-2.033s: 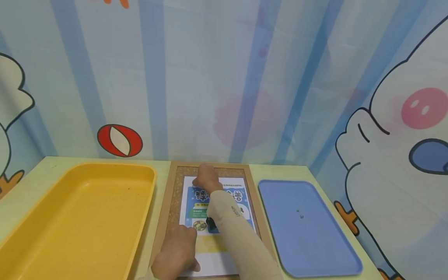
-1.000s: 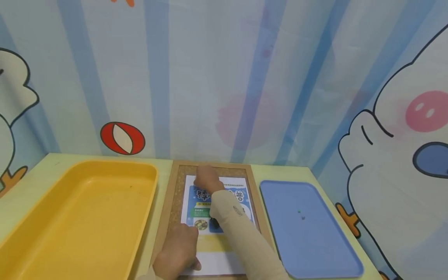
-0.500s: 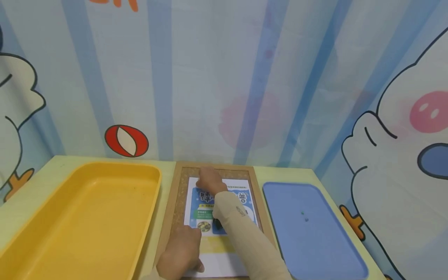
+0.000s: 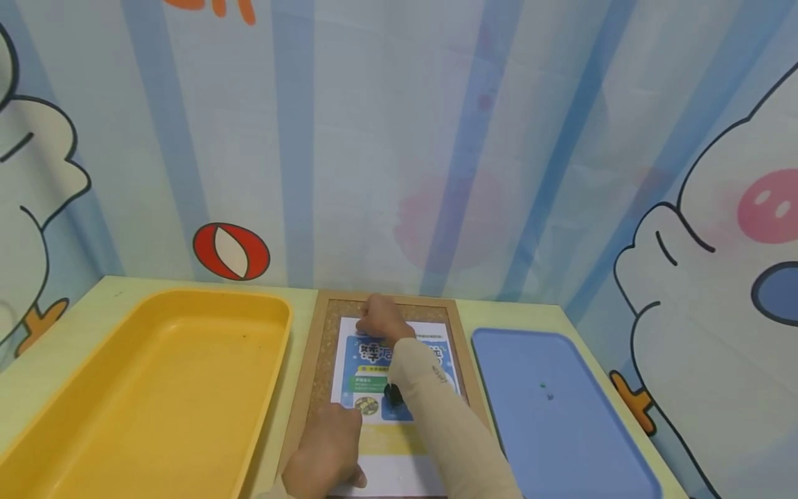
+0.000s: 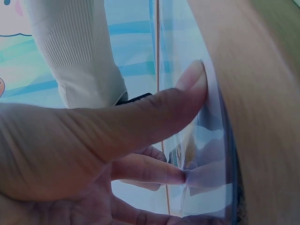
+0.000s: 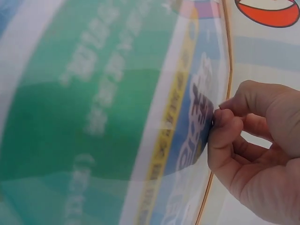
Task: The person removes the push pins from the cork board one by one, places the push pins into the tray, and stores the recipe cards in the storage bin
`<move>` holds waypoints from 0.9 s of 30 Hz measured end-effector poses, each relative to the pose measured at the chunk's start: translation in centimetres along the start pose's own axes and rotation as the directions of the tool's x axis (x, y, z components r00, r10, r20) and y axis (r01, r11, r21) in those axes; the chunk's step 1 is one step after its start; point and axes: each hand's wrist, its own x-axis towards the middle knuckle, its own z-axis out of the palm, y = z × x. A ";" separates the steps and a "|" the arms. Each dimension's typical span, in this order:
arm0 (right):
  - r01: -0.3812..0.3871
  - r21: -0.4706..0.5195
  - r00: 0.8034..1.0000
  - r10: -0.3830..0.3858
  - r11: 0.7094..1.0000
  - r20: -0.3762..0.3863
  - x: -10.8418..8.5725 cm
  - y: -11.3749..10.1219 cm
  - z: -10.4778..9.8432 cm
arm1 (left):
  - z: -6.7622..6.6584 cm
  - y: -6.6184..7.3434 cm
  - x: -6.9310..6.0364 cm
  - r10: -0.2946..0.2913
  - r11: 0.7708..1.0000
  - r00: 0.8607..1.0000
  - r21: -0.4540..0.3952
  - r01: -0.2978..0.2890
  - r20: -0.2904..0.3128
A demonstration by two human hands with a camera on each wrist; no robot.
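Observation:
A glossy printed poster (image 4: 368, 374) with blue, green and yellow areas lies on a wood-framed cork board (image 4: 318, 360). My left hand (image 4: 325, 447) rests on the poster's lower left. In the left wrist view its thumb (image 5: 187, 89) lies straight near the board's frame, and other fingertips touch the glossy surface. My right hand (image 4: 383, 319) is at the poster's upper left edge. In the right wrist view its thumb and forefinger (image 6: 225, 129) pinch together against the sheet's edge; whatever is between them is hidden.
A deep yellow tray (image 4: 283, 360) stands left of the board. To the right lies a shallow blue tray (image 4: 580, 430) with tiny green and greyish pieces (image 4: 545, 390), too small to identify. A cartoon-printed curtain (image 4: 374, 173) hangs behind the pale yellow table (image 4: 305, 301).
Both hands keep their places on the poster; the right hand and forearm turn slightly just now. The head view has shifted a little, so everything appears slightly further right.

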 end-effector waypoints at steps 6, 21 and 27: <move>0.023 0.092 0.999 -0.025 0.996 0.029 -0.5 0.7 -0.7 | -0.1 0.1 0.0 -0.004 1.000 1.000 -0.001 0.004 0.018; 0.020 0.149 0.999 -0.025 0.989 0.032 -1.5 2.1 -2.8 | -0.3 0.0 0.1 -0.026 0.997 0.999 -0.066 0.029 0.036; -0.025 0.231 0.999 0.017 0.973 0.036 -2.4 4.0 -4.0 | -0.2 0.1 0.0 -0.054 0.992 0.998 -0.110 0.058 0.039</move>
